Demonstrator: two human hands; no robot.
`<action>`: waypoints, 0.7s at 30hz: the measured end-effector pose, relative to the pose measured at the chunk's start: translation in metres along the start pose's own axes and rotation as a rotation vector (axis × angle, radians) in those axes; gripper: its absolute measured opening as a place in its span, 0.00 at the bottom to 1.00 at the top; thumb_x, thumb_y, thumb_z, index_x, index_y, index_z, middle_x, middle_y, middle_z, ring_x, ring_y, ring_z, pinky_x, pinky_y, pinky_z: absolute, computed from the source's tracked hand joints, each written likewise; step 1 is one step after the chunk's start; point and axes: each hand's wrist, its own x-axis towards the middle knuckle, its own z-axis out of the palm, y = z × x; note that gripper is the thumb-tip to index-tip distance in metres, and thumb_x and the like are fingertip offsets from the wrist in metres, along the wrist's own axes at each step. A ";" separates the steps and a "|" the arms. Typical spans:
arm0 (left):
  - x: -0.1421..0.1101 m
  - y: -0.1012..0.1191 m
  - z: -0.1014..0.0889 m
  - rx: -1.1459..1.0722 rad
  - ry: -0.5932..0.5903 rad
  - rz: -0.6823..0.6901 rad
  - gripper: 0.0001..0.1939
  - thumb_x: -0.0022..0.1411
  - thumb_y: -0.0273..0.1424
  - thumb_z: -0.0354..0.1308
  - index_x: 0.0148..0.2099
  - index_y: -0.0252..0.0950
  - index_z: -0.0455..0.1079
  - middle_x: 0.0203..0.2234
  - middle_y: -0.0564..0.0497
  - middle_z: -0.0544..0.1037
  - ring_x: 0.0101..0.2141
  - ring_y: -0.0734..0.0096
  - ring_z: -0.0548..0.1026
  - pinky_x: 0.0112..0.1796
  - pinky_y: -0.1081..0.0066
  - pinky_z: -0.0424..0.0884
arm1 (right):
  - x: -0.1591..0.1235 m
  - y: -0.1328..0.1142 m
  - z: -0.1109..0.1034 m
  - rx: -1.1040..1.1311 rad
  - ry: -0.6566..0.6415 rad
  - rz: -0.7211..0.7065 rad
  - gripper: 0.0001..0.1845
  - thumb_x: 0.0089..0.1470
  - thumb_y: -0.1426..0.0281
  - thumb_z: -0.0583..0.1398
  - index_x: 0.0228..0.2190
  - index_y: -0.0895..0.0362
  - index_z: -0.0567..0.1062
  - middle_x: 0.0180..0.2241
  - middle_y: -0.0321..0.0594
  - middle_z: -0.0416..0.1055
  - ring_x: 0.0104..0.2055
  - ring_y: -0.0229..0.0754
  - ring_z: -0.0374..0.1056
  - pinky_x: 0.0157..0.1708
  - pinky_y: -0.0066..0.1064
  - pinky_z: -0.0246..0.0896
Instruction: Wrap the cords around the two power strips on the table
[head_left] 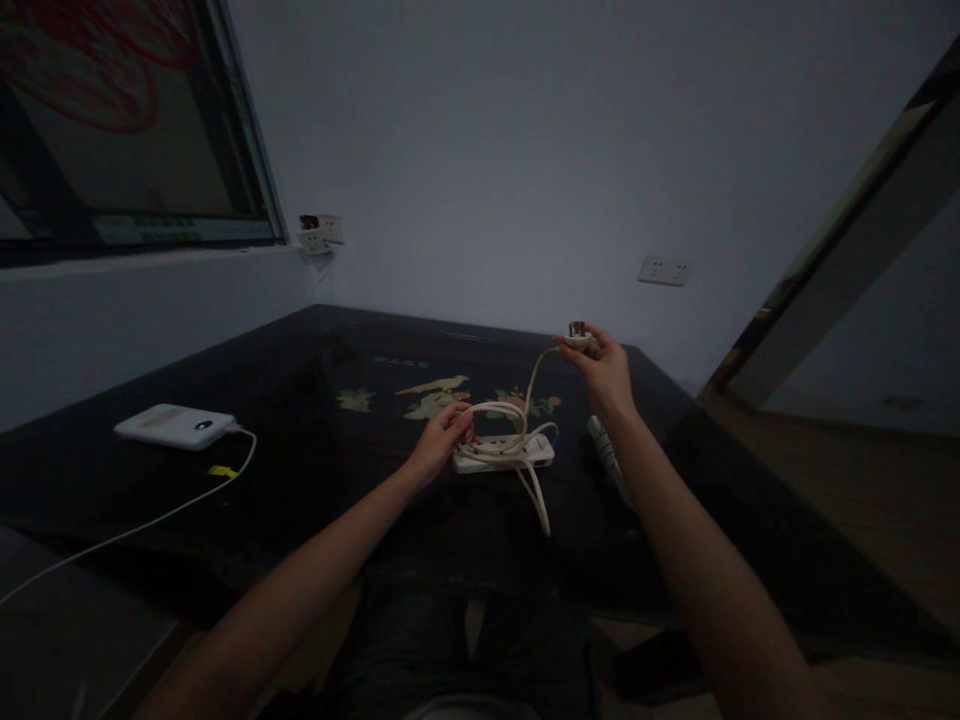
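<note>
A white power strip (538, 452) lies on the dark table, with its pale cord (504, 408) looped in coils above it. My left hand (444, 440) is closed on the coils at the strip's left end. Raised over the table's far right part, my right hand (604, 368) pinches the cord's plug (577, 337) between thumb and fingers, its prongs pointing up. From the plug the cord runs down to the coils. Part of the strip's face is hidden behind the loops.
A white power bank (176, 425) with a white cable lies on the table (300, 375) at the left. Beside my right forearm is a partly hidden pale, long object (606, 450). Wall sockets (664, 270) are on the back wall, others (322, 233) by the window.
</note>
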 end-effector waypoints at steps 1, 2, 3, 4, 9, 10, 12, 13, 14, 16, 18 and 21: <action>0.000 0.000 0.000 0.005 0.001 0.004 0.18 0.51 0.41 0.67 0.38 0.35 0.69 0.17 0.60 0.66 0.22 0.79 0.63 0.35 0.70 0.68 | -0.002 -0.002 0.002 -0.009 -0.027 0.007 0.25 0.39 0.70 0.68 0.41 0.55 0.71 0.35 0.39 0.78 0.42 0.44 0.74 0.47 0.40 0.68; -0.001 0.000 0.000 0.010 -0.001 0.006 0.17 0.51 0.41 0.67 0.37 0.35 0.69 0.18 0.59 0.66 0.22 0.79 0.63 0.36 0.70 0.68 | -0.003 -0.002 0.004 -0.016 -0.054 0.024 0.24 0.39 0.69 0.68 0.41 0.55 0.72 0.36 0.39 0.78 0.43 0.44 0.74 0.47 0.39 0.68; -0.001 0.001 0.000 0.015 -0.005 0.006 0.17 0.50 0.40 0.67 0.36 0.34 0.70 0.18 0.59 0.66 0.22 0.79 0.64 0.36 0.70 0.68 | -0.005 -0.002 0.006 -0.020 -0.075 0.047 0.23 0.39 0.69 0.68 0.40 0.55 0.72 0.37 0.40 0.78 0.44 0.45 0.73 0.46 0.39 0.69; -0.001 0.001 0.000 0.019 -0.009 0.005 0.17 0.50 0.40 0.67 0.36 0.34 0.70 0.18 0.59 0.67 0.22 0.78 0.64 0.36 0.70 0.68 | -0.006 0.000 0.007 -0.020 -0.090 0.075 0.21 0.39 0.68 0.68 0.39 0.55 0.72 0.37 0.40 0.77 0.44 0.45 0.73 0.44 0.38 0.70; -0.003 0.003 -0.001 0.014 -0.017 0.007 0.15 0.49 0.37 0.68 0.36 0.34 0.71 0.21 0.57 0.69 0.24 0.77 0.67 0.34 0.71 0.66 | -0.009 0.028 0.006 0.027 -0.083 0.218 0.20 0.42 0.62 0.67 0.37 0.54 0.70 0.34 0.38 0.77 0.37 0.43 0.75 0.32 0.34 0.74; -0.003 0.003 -0.001 0.008 -0.014 0.011 0.15 0.49 0.37 0.68 0.36 0.34 0.71 0.20 0.57 0.69 0.24 0.76 0.67 0.34 0.72 0.66 | -0.009 0.036 0.005 0.039 -0.069 0.250 0.19 0.42 0.62 0.67 0.37 0.54 0.69 0.33 0.37 0.77 0.35 0.43 0.75 0.30 0.33 0.74; -0.002 0.003 -0.001 -0.003 -0.004 0.019 0.14 0.50 0.38 0.67 0.36 0.35 0.71 0.20 0.58 0.68 0.24 0.76 0.68 0.33 0.72 0.66 | -0.006 0.051 0.000 0.058 -0.023 0.307 0.17 0.44 0.63 0.66 0.35 0.54 0.68 0.31 0.37 0.77 0.30 0.40 0.75 0.27 0.32 0.74; -0.002 0.002 -0.002 -0.005 0.005 0.024 0.14 0.51 0.38 0.66 0.35 0.35 0.71 0.20 0.57 0.69 0.24 0.76 0.68 0.33 0.72 0.67 | -0.005 0.057 -0.003 0.067 0.008 0.327 0.16 0.44 0.63 0.66 0.34 0.54 0.67 0.29 0.36 0.77 0.28 0.40 0.75 0.26 0.31 0.74; -0.001 0.002 -0.002 -0.006 0.016 0.031 0.14 0.51 0.39 0.66 0.34 0.34 0.71 0.20 0.56 0.70 0.24 0.76 0.69 0.32 0.72 0.67 | -0.002 0.063 -0.006 0.074 0.044 0.342 0.15 0.45 0.65 0.66 0.33 0.54 0.66 0.28 0.35 0.76 0.27 0.39 0.75 0.25 0.29 0.74; 0.000 0.000 -0.003 -0.004 0.047 0.045 0.14 0.50 0.39 0.66 0.33 0.34 0.71 0.23 0.54 0.73 0.26 0.75 0.71 0.33 0.72 0.68 | 0.003 0.073 -0.013 0.086 0.126 0.355 0.14 0.46 0.67 0.66 0.32 0.54 0.65 0.26 0.33 0.75 0.25 0.38 0.75 0.23 0.27 0.73; 0.001 -0.001 -0.003 0.006 0.080 0.060 0.15 0.49 0.39 0.67 0.33 0.34 0.72 0.26 0.53 0.75 0.28 0.73 0.73 0.35 0.70 0.69 | 0.008 0.081 -0.020 0.092 0.210 0.350 0.14 0.46 0.70 0.65 0.32 0.54 0.64 0.24 0.30 0.74 0.23 0.36 0.74 0.21 0.25 0.72; 0.002 -0.002 -0.004 0.041 0.129 0.086 0.14 0.47 0.38 0.68 0.33 0.35 0.72 0.28 0.52 0.78 0.30 0.70 0.75 0.37 0.68 0.70 | 0.014 0.086 -0.030 0.098 0.319 0.317 0.14 0.46 0.71 0.65 0.32 0.54 0.64 0.23 0.28 0.72 0.20 0.34 0.72 0.19 0.22 0.71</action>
